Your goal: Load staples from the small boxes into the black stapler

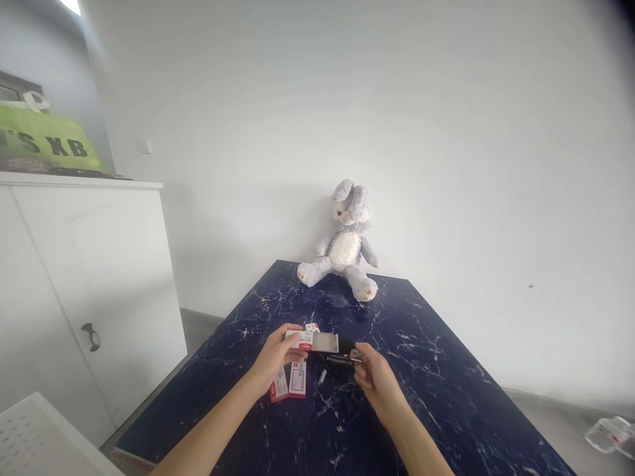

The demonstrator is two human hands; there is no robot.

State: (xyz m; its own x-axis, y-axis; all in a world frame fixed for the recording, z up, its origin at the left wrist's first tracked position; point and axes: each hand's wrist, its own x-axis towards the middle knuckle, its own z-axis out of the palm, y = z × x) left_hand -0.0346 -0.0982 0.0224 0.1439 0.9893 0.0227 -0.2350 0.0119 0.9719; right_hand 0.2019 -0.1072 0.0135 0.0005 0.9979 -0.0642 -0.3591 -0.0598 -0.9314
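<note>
My left hand (278, 357) is closed on a small white and red staple box (302, 340) whose grey inner tray (325, 342) is slid out to the right. My right hand (373, 377) is pinched near the end of a black stapler (338, 356) that lies on the dark blue marbled table (436, 383) between both hands. Two more red and white staple boxes (290, 381) lie on the table under my left hand. Another small box (312, 327) sits just behind it.
A grey and white plush rabbit (344, 244) sits at the table's far edge against the wall. A white cabinet (89, 291) stands to the left, with a green sign (44, 142) on top. A clear plastic item (612, 433) lies on the floor at right.
</note>
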